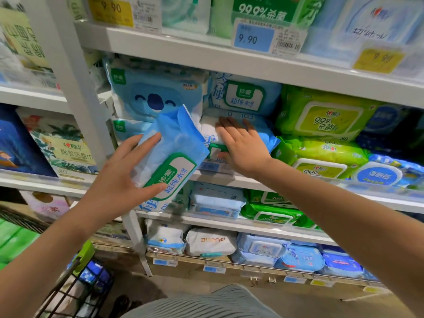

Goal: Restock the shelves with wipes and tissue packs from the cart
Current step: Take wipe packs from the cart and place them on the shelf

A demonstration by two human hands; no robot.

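The left hand [121,177] grips a blue wipes pack [174,152] with a green-bordered lid label. The thumb lies across the lower label and the fingers are spread on the pack's upper left face, so it is held well clear of the shelf [344,187]. The pack sits in the centre-left of the frame with its long axis running steeply from lower left to upper right, and its crimped top end points toward the koala-print packs [156,99]. Just to its right, at the centre of the frame, the right hand [241,148] lies open with straight fingers pressed flat on a matching shelved pack [263,134]. That pack lies with its long axis across the frame, beneath another of the same kind [243,97] and beside the green packs [321,118]. The held pack's right edge nearly meets the right hand, so the slot lies to the right and slightly deeper into the shelf. The left hand carries the load and is therefore the one to deliver it. The pack probably needs turning from its steep tilt to the crosswise lie of its neighbours, and the right hand seems to be flattening the stack to make room. The cart [75,290] stands in the lower left of the frame.
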